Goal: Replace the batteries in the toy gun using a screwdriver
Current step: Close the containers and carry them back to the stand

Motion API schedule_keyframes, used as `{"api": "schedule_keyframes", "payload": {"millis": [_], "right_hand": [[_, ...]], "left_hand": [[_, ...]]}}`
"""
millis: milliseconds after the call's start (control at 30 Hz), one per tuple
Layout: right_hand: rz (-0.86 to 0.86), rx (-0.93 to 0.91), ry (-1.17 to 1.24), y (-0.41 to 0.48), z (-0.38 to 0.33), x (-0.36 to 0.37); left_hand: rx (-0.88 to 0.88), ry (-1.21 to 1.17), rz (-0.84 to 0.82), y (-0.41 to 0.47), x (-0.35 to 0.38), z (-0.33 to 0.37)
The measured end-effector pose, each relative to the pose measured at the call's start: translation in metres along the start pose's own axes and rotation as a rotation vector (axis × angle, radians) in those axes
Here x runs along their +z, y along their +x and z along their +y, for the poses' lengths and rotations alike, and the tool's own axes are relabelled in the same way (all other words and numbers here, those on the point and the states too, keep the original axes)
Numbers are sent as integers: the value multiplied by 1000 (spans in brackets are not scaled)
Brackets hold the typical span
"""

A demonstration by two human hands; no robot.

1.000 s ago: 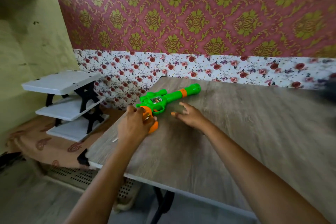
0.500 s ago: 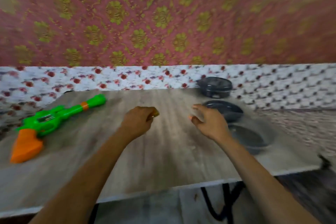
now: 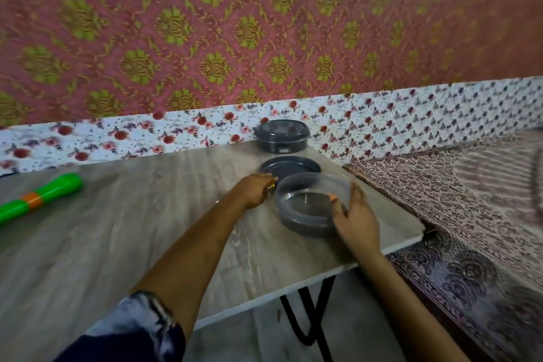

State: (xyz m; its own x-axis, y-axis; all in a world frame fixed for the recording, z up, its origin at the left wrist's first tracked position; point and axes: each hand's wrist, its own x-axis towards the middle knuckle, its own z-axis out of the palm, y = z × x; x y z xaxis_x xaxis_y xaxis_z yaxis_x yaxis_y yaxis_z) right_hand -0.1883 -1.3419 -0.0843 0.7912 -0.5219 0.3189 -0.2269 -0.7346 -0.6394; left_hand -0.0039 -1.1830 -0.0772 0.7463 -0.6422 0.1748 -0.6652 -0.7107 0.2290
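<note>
At the far left the gun (image 3: 41, 197) lies flat on the table (image 3: 132, 229). Only its green barrel with an orange band is in frame, pointing up and right, well apart from both hands. Low in the frame a dark sleeve (image 3: 132, 332) covers the left upper arm.

The left hand (image 3: 254, 189) reaches across the table, knuckles up and fingers curled under, just beside the left rim of the bowl (image 3: 305, 225). A small yellowish glint shows at its fingertips. Whether it pinches something there I cannot tell.

Behind the bowl a dark round lid (image 3: 289, 166) lies flat, and behind that a lidded tub (image 3: 282, 138) stands against the flowered wall.

The bowl is clear grey, open and upright, near the table's right corner. The right hand (image 3: 357, 219) grips its near right side, with the thumb (image 3: 333, 203) hooked over the rim and the fingers wrapped round the outer wall.

A patterned cloth (image 3: 470, 200) spreads out to the right of the table.
</note>
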Motion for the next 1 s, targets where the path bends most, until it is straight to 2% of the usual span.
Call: {"api": "schedule_keyframes", "payload": {"millis": [267,433,567,667,833,900,1000], "right_hand": [[52,-23,89,-2,-5,13],[-9,-77,142,-2,-21,23],[-88,-134,191,-4,-44,44],[-140,-156,194,-5,-62,59],[-220,-236,248,-15,-95,88],[-247,-252,288,-18,-102,94],[-289,-178,393,-19,-103,96]], "left_hand": [[-74,187,159,-5,3,-12],[-131,153,245,-32,-26,-44],[-218,73,401,-60,-67,-75],[-320,-141,519,-84,-102,-90],[-431,-859,821,-127,-137,-96],[-473,-1035,951,-140,-142,-94],[-528,-1258,1001,-152,-141,-99]]}}
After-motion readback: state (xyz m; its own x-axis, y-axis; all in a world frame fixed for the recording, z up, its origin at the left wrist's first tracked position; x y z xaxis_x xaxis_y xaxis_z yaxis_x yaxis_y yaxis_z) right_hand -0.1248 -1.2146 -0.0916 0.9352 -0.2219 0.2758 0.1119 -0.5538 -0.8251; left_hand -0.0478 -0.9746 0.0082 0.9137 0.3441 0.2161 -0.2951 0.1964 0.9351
